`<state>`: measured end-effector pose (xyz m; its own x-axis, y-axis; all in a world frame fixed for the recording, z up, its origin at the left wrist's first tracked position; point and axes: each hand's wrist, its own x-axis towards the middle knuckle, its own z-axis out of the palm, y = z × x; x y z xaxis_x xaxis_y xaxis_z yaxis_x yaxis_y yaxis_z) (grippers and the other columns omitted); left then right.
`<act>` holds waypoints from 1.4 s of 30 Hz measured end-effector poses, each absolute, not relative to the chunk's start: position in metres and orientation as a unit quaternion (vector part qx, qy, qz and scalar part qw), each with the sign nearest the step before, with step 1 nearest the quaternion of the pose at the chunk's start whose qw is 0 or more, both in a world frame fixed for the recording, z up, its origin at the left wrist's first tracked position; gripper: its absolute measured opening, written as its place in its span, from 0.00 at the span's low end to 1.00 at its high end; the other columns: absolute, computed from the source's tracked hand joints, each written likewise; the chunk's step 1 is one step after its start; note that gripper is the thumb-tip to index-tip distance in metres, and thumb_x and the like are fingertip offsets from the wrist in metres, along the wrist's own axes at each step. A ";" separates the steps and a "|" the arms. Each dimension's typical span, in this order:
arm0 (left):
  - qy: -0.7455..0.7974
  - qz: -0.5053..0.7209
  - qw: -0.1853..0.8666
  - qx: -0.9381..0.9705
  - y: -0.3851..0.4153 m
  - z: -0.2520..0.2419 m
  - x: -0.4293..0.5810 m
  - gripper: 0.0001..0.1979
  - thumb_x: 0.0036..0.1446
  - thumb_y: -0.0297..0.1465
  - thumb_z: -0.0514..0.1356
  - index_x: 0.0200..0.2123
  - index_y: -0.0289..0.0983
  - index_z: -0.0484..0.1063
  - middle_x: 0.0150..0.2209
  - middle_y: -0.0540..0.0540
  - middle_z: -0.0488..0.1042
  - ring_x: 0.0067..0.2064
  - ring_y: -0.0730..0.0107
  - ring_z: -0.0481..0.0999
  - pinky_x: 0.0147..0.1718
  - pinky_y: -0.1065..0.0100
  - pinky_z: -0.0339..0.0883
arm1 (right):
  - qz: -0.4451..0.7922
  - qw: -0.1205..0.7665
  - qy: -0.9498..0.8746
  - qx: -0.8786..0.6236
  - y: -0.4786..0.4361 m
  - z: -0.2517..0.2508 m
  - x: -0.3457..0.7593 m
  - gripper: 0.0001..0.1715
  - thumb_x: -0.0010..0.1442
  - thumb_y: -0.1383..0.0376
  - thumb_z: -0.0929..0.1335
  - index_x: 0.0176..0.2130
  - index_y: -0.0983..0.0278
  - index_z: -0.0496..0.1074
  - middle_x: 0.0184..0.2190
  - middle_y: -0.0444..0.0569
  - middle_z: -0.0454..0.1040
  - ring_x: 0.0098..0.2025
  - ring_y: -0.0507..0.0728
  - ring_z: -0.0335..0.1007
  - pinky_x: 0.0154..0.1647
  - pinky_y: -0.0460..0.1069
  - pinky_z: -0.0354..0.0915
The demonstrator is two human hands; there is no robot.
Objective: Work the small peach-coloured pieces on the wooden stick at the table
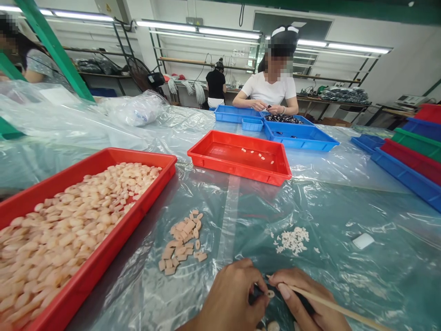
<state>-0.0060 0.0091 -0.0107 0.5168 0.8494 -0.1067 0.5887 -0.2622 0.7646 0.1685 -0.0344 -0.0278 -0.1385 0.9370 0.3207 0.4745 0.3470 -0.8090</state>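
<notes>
Pinching sm. tan piece point(271, 293), thin stick point(330, 305)

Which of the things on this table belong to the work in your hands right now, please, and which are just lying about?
In use:
- left hand and right hand, pinching a small beige piece
- thin wooden stick in the right hand
- beige pile and white bits nearby
- full red tray

Lying about:
- far red tray, nearly empty
- blue trays by a co-worker
- white pad
</notes>
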 end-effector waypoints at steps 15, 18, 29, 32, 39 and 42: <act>0.446 0.139 0.453 0.760 0.007 -0.006 -0.004 0.06 0.41 0.23 0.67 0.25 0.38 0.78 0.24 0.54 0.66 0.27 0.73 0.67 0.25 0.75 0.54 | 0.269 0.366 -0.711 -0.537 -0.030 -0.012 0.171 0.06 0.59 0.67 0.61 0.29 0.58 0.60 0.27 0.43 0.67 0.26 0.52 0.66 0.25 0.44 0.62; 0.430 0.068 0.453 0.778 0.002 -0.008 0.000 0.09 0.41 0.20 0.67 0.25 0.40 0.79 0.25 0.54 0.67 0.26 0.74 0.66 0.23 0.76 0.53 | 0.269 0.330 -0.716 -0.553 -0.029 -0.003 0.175 0.07 0.57 0.67 0.61 0.27 0.58 0.59 0.25 0.43 0.65 0.25 0.53 0.64 0.22 0.44 0.59; 0.433 0.120 0.419 0.789 0.006 -0.004 -0.005 0.07 0.43 0.20 0.62 0.26 0.36 0.76 0.27 0.51 0.66 0.29 0.71 0.68 0.27 0.75 0.56 | 0.197 0.290 -0.718 -0.601 -0.029 0.006 0.193 0.21 0.65 0.57 0.59 0.22 0.60 0.55 0.19 0.39 0.59 0.22 0.52 0.60 0.25 0.45 0.58; 0.439 0.129 0.366 0.811 0.010 -0.011 -0.005 0.07 0.44 0.19 0.58 0.26 0.35 0.72 0.28 0.49 0.69 0.30 0.70 0.69 0.28 0.74 0.57 | 0.142 0.355 -0.675 -0.631 -0.025 0.012 0.211 0.23 0.68 0.56 0.54 0.27 0.59 0.64 0.30 0.45 0.70 0.35 0.56 0.68 0.34 0.47 0.63; 0.431 0.156 0.325 0.827 0.018 -0.015 -0.008 0.08 0.51 0.21 0.54 0.25 0.37 0.68 0.28 0.50 0.68 0.29 0.69 0.67 0.28 0.72 0.57 | 0.060 0.297 -0.562 -0.770 -0.028 0.028 0.285 0.21 0.63 0.48 0.58 0.40 0.56 0.72 0.25 0.48 0.77 0.24 0.60 0.74 0.21 0.48 0.64; 0.452 0.167 0.345 0.805 0.020 -0.009 -0.011 0.08 0.53 0.23 0.53 0.26 0.38 0.69 0.29 0.50 0.69 0.28 0.70 0.68 0.27 0.73 0.57 | 0.082 0.202 -0.556 -0.802 -0.025 0.027 0.309 0.24 0.61 0.47 0.58 0.42 0.58 0.72 0.17 0.45 0.73 0.16 0.60 0.69 0.16 0.49 0.60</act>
